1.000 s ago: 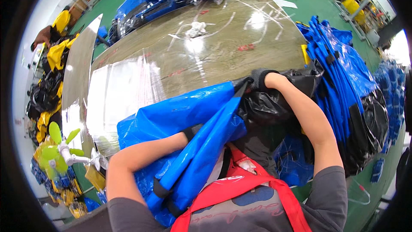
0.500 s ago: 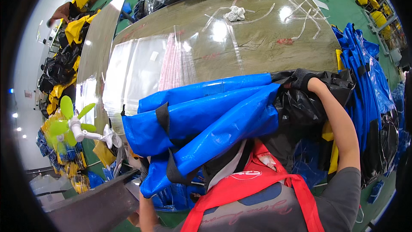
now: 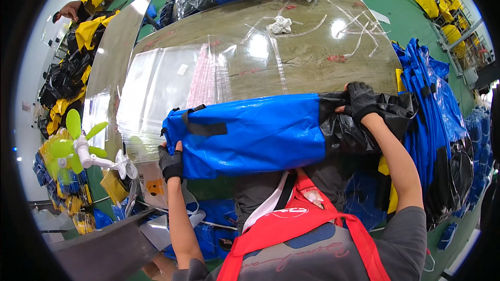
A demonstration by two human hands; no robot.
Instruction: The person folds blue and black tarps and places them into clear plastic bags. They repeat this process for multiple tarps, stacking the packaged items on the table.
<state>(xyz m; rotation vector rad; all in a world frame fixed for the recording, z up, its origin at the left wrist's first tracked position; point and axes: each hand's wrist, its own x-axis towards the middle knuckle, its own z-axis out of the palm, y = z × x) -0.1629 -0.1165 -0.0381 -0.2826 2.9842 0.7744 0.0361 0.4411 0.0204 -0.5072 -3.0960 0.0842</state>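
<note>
A blue tarpaulin bag (image 3: 255,135) with a black webbing strap lies folded into a long flat shape along the table's near edge. Its right end continues into crumpled black sheeting (image 3: 341,131). My left hand (image 3: 171,162), in a dark fingerless glove, grips the bag's left end, thumb uppermost. On the black part rests my right hand (image 3: 361,101), gloved alike, thumb and fingers spread apart and pressing on the material. The bag's underside is hidden.
Clear plastic sleeves (image 3: 156,83) lie on the table (image 3: 307,52), with a crumpled white wad (image 3: 280,25) and clear strips behind. A green-bladed fan (image 3: 80,145) stands at the left edge. Blue bags (image 3: 424,99) hang at the right; more are piled beyond the far edge.
The bag's loose blue folds have been laid into one smooth, flat panel. My left hand has come up from below to the bag's left end. My right hand's fingers have spread on the black part.
</note>
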